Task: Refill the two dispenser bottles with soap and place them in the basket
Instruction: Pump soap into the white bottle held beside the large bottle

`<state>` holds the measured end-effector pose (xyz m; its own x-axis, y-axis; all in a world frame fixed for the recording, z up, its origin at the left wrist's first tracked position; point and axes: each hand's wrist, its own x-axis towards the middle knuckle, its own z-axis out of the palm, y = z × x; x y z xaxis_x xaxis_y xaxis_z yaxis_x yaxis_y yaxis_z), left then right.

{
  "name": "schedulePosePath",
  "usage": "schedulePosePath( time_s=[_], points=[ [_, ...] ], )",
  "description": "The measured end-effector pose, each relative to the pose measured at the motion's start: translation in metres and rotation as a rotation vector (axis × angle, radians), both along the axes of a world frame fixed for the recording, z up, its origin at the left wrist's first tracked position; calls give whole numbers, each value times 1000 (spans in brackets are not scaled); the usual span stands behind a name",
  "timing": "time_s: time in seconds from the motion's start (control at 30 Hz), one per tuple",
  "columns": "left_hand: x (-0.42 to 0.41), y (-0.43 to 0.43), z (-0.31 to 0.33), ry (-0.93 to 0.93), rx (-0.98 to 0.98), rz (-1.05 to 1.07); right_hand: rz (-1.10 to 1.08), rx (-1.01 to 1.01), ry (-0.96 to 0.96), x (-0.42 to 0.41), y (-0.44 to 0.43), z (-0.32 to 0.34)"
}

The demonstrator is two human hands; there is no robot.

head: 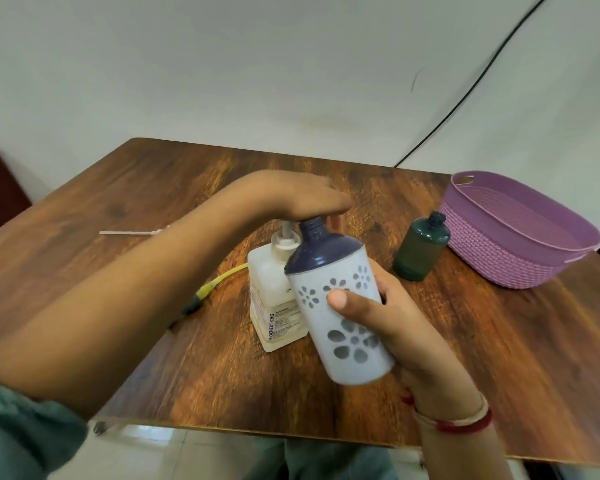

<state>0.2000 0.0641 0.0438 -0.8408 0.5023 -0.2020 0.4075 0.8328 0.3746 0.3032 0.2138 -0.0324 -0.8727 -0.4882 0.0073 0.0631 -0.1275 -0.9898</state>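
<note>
Your left hand (291, 195) lies palm-down on the pump head (284, 237) of the refill bottle (274, 299), which stands upright near the middle of the table (187, 358). The fingers are stretched out flat, pressing rather than gripping. Your right hand (395, 317) is wrapped round the lower body of the flowered bottle (354, 341), thumb across the front, holding it off the table just in front of the refill bottle.

What matters is the tilt. The flowered bottle's long axis leans up and to your left, so its open neck (312, 226) sits right beside the pump head, under your left palm. The spout itself is hidden behind that neck, so you cannot tell whether it is over the mouth. Check that before you press down, or soap may run down the dark shoulder.

The green bottle (420, 251) stands uncapped toward the table's right edge, just beside the purple basket (499, 268) at the far right corner. It is nearer your right hand. No bottle is in the basket yet.
</note>
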Motion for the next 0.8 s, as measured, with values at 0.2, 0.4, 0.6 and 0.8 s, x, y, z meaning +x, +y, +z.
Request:
schedulePosePath(
  time_s=[0.2, 0.4, 0.6, 0.8],
  points=[
    [1, 3, -4, -69, 4, 15, -15, -2, -17, 0, -2, -6],
    [0, 0, -5, -70, 162, 77, 25, -18, 2, -2, -1, -3],
    [2, 5, 1, -81, 21, 26, 13, -58, -10, -1, -4, -4],
    [1, 3, -7, -98, 147, 68, 11, -54, -14, 0, -2, -6]
  ],
)
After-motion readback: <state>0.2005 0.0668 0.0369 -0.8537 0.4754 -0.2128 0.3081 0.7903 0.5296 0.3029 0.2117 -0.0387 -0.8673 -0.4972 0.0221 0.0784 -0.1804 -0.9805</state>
